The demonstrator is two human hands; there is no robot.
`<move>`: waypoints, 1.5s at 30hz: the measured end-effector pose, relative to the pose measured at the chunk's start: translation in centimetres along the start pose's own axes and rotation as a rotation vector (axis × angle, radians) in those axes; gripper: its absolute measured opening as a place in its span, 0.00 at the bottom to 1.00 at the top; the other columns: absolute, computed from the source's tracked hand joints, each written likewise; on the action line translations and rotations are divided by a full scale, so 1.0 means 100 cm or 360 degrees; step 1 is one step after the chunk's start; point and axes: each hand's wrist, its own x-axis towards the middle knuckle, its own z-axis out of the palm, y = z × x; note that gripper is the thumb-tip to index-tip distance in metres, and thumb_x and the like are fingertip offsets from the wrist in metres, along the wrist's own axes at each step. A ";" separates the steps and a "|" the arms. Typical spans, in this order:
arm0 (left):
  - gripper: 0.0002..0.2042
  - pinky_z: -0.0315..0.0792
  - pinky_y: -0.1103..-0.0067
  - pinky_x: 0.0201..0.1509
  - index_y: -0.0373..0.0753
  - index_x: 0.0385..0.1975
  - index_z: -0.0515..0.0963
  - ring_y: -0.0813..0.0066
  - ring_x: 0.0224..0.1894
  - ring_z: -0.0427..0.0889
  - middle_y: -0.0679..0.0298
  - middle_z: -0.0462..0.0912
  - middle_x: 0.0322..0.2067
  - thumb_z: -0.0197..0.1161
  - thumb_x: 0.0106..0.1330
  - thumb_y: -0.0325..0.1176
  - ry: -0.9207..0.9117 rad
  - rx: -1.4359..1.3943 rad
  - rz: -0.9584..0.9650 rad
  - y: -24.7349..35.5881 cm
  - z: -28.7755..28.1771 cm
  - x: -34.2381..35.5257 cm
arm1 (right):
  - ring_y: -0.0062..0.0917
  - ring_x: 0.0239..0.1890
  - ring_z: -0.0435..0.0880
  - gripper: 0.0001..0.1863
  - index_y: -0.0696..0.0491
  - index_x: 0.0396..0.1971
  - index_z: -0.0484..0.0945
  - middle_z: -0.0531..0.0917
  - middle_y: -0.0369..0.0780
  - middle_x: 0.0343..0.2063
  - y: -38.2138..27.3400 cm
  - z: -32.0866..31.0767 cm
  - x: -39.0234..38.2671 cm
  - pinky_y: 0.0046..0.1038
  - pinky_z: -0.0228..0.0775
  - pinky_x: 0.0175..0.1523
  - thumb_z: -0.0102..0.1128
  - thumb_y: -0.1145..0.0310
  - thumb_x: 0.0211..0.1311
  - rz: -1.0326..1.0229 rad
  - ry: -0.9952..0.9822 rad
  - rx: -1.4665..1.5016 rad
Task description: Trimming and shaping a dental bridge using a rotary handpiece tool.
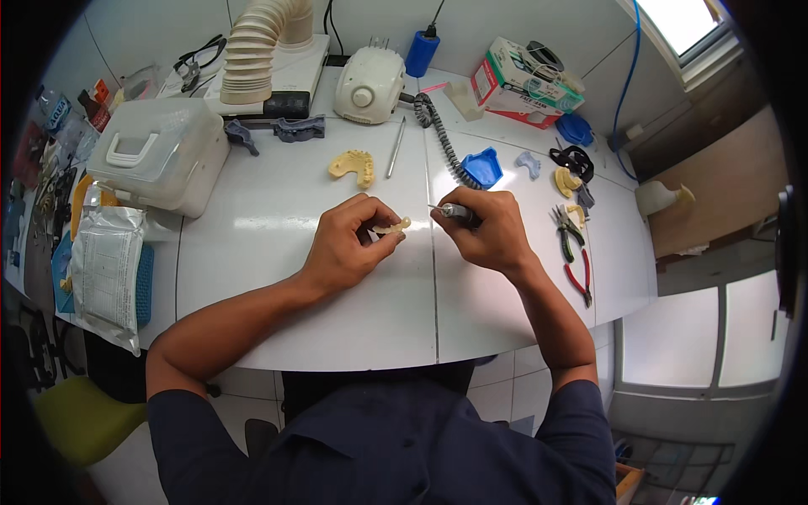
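My left hand (353, 240) pinches a small cream-coloured dental piece (392, 227), shaped like a short row of teeth, between thumb and fingers. Facing it, my right hand (488, 227) is closed round a dark and silver rotary handpiece (457, 213). Its thin bur points left toward the dental piece, with a gap between them. Beyond my hands lie a yellow dental arch cast (352, 168) and a slim metal hand tool (396, 148). A blue tray (482, 168) sits just past my right hand, beside a coiled grey cord (439, 126).
A white control box (369, 84) and a ribbed suction hose (252, 55) stand at the back. On the left are a lidded plastic case (156, 156) and a silver pouch (108, 265). Green-handled pliers (566, 234), red-handled pliers (579, 279) and small casts (567, 180) lie on the right.
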 end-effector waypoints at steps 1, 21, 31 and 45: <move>0.08 0.69 0.85 0.32 0.33 0.40 0.85 0.89 0.29 0.75 0.69 0.82 0.35 0.76 0.66 0.28 0.0023 0.0027 0.0002 0.000 0.000 -0.001 | 0.34 0.24 0.88 0.07 0.52 0.34 0.88 0.89 0.40 0.23 -0.005 -0.002 0.003 0.32 0.78 0.33 0.77 0.67 0.58 0.0043 -0.0175 0.0053; 0.07 0.65 0.86 0.30 0.34 0.39 0.85 0.91 0.27 0.72 0.70 0.82 0.36 0.76 0.67 0.27 -0.0050 -0.0049 -0.0011 0.001 -0.001 0.000 | 0.40 0.22 0.83 0.12 0.53 0.36 0.84 0.85 0.43 0.20 -0.003 0.019 -0.003 0.36 0.74 0.32 0.73 0.60 0.67 0.0186 -0.0023 0.0195; 0.08 0.62 0.86 0.26 0.35 0.39 0.80 0.92 0.24 0.69 0.69 0.84 0.31 0.74 0.72 0.30 0.0007 -0.0198 -0.0081 0.003 -0.002 -0.002 | 0.37 0.25 0.81 0.13 0.53 0.37 0.79 0.80 0.39 0.27 0.022 0.029 -0.022 0.39 0.71 0.31 0.65 0.59 0.75 -0.0201 0.0042 -0.0290; 0.10 0.65 0.82 0.25 0.34 0.40 0.79 0.87 0.23 0.71 0.64 0.85 0.32 0.73 0.72 0.31 0.0062 -0.0248 -0.0013 0.004 -0.006 -0.002 | 0.35 0.26 0.77 0.10 0.54 0.36 0.79 0.77 0.39 0.26 0.009 0.040 -0.015 0.36 0.67 0.35 0.65 0.63 0.71 -0.0351 -0.0016 -0.0484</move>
